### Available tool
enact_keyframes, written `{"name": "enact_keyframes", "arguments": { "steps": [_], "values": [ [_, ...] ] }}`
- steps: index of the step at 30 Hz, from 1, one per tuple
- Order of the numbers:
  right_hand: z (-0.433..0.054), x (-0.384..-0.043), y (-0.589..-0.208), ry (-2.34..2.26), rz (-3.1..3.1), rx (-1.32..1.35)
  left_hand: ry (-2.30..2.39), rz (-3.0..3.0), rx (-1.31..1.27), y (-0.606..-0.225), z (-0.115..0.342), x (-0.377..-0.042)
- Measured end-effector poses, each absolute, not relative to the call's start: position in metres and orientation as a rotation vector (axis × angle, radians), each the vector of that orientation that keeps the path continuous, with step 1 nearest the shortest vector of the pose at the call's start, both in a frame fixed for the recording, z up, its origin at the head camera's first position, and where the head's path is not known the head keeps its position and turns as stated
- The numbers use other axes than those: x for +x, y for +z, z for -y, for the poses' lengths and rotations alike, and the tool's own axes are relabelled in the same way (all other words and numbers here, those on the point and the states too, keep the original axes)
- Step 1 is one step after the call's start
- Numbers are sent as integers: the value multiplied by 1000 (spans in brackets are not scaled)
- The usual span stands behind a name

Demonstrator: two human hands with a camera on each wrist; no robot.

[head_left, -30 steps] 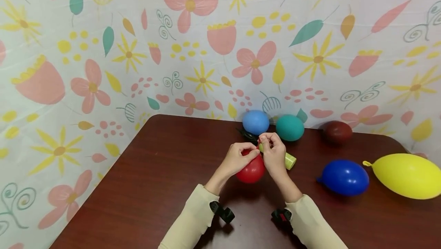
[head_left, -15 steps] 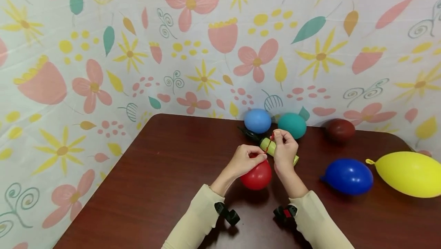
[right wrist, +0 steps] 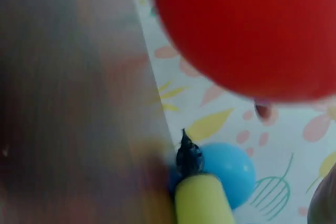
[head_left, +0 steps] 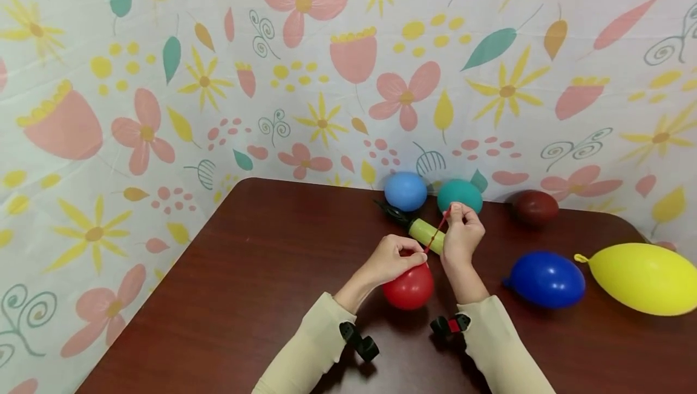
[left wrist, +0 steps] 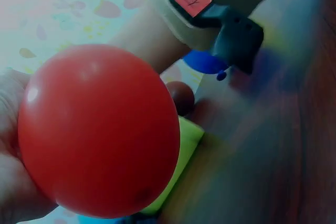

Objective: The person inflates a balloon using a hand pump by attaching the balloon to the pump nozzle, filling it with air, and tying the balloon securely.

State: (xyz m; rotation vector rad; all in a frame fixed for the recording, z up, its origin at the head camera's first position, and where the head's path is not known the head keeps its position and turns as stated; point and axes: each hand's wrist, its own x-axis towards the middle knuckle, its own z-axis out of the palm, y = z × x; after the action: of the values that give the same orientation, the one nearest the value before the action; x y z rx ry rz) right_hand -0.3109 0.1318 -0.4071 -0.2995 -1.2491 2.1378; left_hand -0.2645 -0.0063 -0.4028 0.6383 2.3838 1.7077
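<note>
A small inflated red balloon (head_left: 409,288) hangs under my left hand (head_left: 393,259), whose fingers and thumb pinch it at its neck. Up and to the right, my right hand (head_left: 463,233) pinches the far end of the balloon's neck, which runs as a thin, taut red strand between both hands. In the left wrist view the round balloon (left wrist: 100,129) covers much of the left hand (left wrist: 18,156). Only a sliver of the right hand (right wrist: 324,203) shows at the edge of the right wrist view, and its fingertips are out of that frame.
Behind the hands lies a yellow-green balloon pump (head_left: 426,234) with a black end. Light blue (head_left: 405,191), teal (head_left: 460,196) and dark brown balloons (head_left: 536,207) sit along the table's back edge. Blue (head_left: 547,280) and yellow balloons (head_left: 645,279) lie to the right. A flowered cloth (head_left: 348,103) hangs behind.
My right hand has moved right and away from the left, drawing the balloon's neck out long. The left hand and red balloon have shifted slightly right and nearer.
</note>
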Motion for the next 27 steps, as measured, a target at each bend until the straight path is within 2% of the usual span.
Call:
{"name": "enact_keyframes", "arguments": {
  "steps": [5,14,27],
  "values": [
    [-131,-306,-407,2168,1318,-279,1712,-2425,651,-405,8,-268],
    [-114,-288,-391,2225,1603,-71,1898,-2458,605,-396,20,-280],
    [-110,-286,-401,2145,1804,-15,1960,-2501,556,-397,22,-289]
  ]
}}
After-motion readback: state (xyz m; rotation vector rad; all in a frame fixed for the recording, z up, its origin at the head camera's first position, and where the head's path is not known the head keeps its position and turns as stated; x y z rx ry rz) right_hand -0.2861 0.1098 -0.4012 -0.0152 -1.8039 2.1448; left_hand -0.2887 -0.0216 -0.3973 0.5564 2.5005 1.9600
